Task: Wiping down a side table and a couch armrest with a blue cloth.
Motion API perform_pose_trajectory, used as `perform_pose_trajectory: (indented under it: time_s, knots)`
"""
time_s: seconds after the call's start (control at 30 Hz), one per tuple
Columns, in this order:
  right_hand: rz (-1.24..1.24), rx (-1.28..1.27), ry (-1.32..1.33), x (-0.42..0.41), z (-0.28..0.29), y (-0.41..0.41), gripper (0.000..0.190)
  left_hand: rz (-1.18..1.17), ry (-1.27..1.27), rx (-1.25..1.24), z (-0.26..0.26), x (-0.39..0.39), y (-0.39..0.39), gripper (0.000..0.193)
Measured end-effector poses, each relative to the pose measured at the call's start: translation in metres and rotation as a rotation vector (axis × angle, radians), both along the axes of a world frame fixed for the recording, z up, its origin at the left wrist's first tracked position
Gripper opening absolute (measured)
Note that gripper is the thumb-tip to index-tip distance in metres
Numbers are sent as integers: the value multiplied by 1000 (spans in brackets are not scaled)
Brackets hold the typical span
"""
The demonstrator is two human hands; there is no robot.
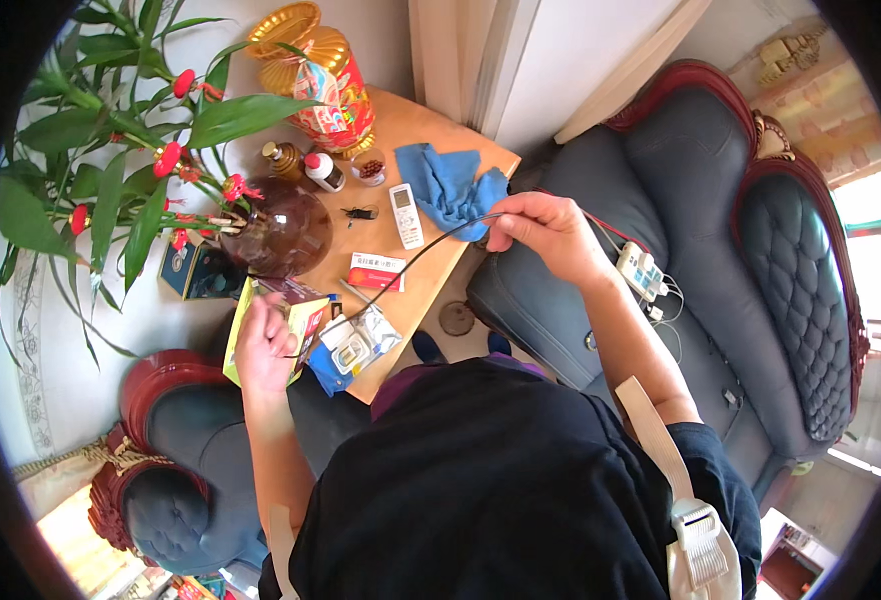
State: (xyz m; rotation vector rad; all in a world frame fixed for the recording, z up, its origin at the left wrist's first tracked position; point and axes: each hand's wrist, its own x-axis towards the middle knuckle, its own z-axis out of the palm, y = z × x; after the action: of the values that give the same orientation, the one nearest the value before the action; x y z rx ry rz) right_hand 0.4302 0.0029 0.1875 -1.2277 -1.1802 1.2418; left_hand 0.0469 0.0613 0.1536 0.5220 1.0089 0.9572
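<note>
A thin black cable (415, 260) runs in a curve between my two hands above the wooden table. My right hand (534, 225) pinches it near the blue cloth (448, 184). At the left, my left hand (268, 337) is closed on the cable's other end, with a small metallic tip showing above the fingers, beside a yellow-green box (239, 341). Below the cable lie a white remote control (406, 217) and a red and white medicine box (377, 272). A white earphone case (350, 352) rests on plastic packaging close to my left hand.
A round brown glass vase (283, 229) holds bamboo stems, with a red and gold vase (335, 97) behind. Small bottles (325, 172) and a jar of beads (371, 169) stand nearby. On the dark leather sofa (560, 315) lies a power strip (641, 271) with white cables.
</note>
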Motion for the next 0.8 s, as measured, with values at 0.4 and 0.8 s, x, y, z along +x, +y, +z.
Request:
perform_pose_trajectory:
  time_s: [0.4, 0.8]
  knots:
    - [-343, -18, 2, 14, -15, 14, 17, -930, 495, 239, 37, 56, -35, 26]
    - [-222, 94, 42, -20, 8, -1, 16, -429, -11, -7, 5, 79, -45, 25]
